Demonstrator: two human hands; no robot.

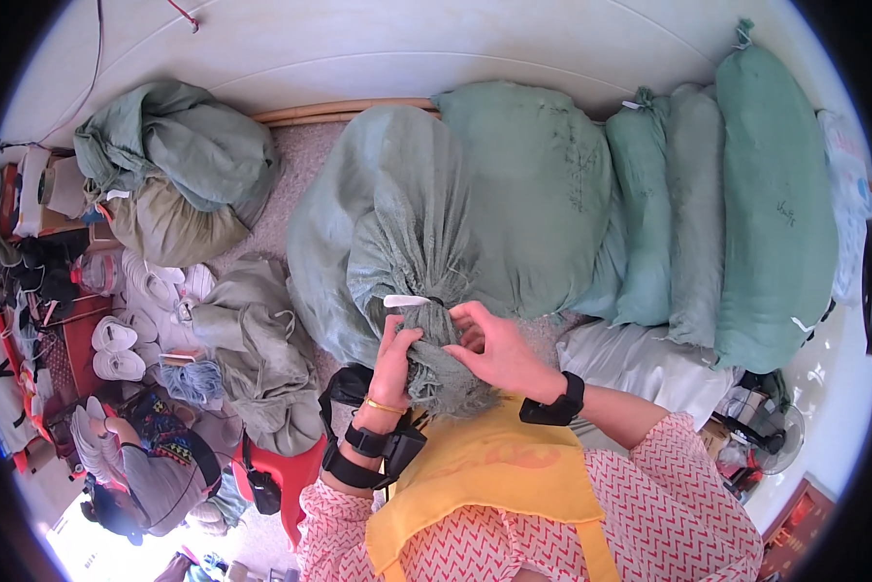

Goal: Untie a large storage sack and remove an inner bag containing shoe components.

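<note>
A large grey-green woven sack (397,213) stands in front of me, its neck gathered and tied, with the loose mouth (451,383) bunched toward my body. My left hand (390,367) closes on the left side of the bunched neck, thumb and fingers pressing the cloth. From the right, my right hand (504,351) grips the neck with curled fingers, the thumb lying against the fabric. A white tag (407,302) sticks out leftward at the tie, just above my left fingers. Whatever lies under the right fingertips is hidden.
Full green sacks (523,194) lean along the wall to the right, with a white sack (640,364) below them. At left lie more sacks (179,145), pairs of white shoes (118,347) and a red stool (286,485). Another person (160,466) bends over at lower left.
</note>
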